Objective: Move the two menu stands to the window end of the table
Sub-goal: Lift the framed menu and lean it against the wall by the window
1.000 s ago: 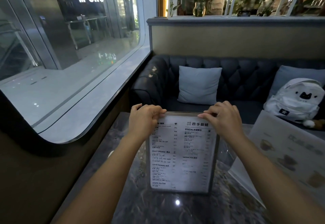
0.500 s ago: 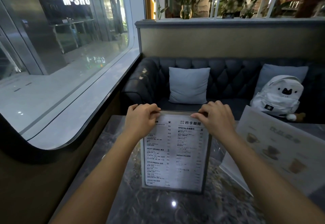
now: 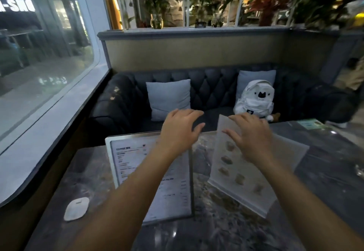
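Note:
A text menu stand (image 3: pixel 137 162) with a dark frame stands upright on the dark marble table (image 3: pixel 325 162), toward the window side. My left hand (image 3: pixel 180 130) hovers over its top right corner with fingers spread, holding nothing. To the right stands a clear acrylic menu stand (image 3: pixel 232 174) with pictures of drinks, angled toward me. My right hand (image 3: pixel 250 136) is over its upper part, fingers apart; whether it touches the sheet is unclear.
A big window (image 3: pixel 39 63) with a pale sill runs along the left. A small white oval object (image 3: pixel 76 208) lies on the table near it. Behind the table is a dark tufted sofa (image 3: pixel 212 91) with two pale cushions and a white backpack (image 3: pixel 255 99).
Both hands have let go of the text menu's top edge and moved right. The text menu now stands nearer the window, and the view has swung right.

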A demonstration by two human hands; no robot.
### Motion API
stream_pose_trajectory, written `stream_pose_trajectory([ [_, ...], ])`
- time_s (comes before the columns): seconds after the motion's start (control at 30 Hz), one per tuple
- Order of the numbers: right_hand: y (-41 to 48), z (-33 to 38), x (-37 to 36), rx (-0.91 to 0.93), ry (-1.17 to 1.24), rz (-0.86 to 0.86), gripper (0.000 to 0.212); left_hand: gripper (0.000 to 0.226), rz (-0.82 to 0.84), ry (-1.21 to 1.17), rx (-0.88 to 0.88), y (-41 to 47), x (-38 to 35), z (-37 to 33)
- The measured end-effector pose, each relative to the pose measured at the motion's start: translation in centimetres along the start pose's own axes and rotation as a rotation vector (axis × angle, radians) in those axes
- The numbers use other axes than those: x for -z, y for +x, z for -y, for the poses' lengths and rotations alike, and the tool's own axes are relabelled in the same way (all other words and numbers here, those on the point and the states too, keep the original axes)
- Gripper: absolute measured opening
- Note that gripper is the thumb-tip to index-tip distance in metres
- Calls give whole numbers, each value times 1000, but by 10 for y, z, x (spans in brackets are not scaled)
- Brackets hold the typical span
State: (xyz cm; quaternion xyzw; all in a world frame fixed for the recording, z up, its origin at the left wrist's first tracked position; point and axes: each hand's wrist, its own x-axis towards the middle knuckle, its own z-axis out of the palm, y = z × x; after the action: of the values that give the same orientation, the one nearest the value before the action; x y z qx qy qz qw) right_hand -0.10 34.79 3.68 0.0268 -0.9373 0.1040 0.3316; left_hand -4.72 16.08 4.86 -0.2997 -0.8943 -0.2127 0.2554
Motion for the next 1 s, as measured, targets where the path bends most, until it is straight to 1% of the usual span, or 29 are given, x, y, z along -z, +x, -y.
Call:
stream_pose_trajectory([
  [0.03, -1, -2, 0, -4, -3, 11, 31, 33, -6, 2, -13, 3, -5, -1],
  [0.1, -9, -16, 4, -38, -24, -25, 26, 34, 15, -33, -55, 13, -19, -13],
  [0.23, -28, -48, 19, -104, -73, -47, 25, 44, 132, -13, -148, 29, -52, -39],
  [0.33, -37, -61, 22, -125, -103, -24, 26, 42, 233, 19, -157, 34, -68, -43],
  [0.37, -38, -64, 24, -140, -102, -18, 29, 41, 237, 25, -156, 35, -71, -43],
  [0.47, -41, -71, 27, -160, -84, -36, 35, 40, 172, 59, -171, 35, -70, -42],
  [0.57, -40, -71, 25, -169, -68, -51, 38, 45, 157, 89, -174, 35, -63, -40],
  [0.67, -36, -76, 19, -200, -61, -62, 35, 47, 174, 65, -176, 31, -55, -39],
  [0.77, -30, -81, 14, -188, -52, -57, 32, 47, 199, 53, -204, 27, -49, -39],
  [1.0, -16, -88, 6, -174, 29, -26, 26, 52, 185, 61, -181, 15, -47, -45],
])
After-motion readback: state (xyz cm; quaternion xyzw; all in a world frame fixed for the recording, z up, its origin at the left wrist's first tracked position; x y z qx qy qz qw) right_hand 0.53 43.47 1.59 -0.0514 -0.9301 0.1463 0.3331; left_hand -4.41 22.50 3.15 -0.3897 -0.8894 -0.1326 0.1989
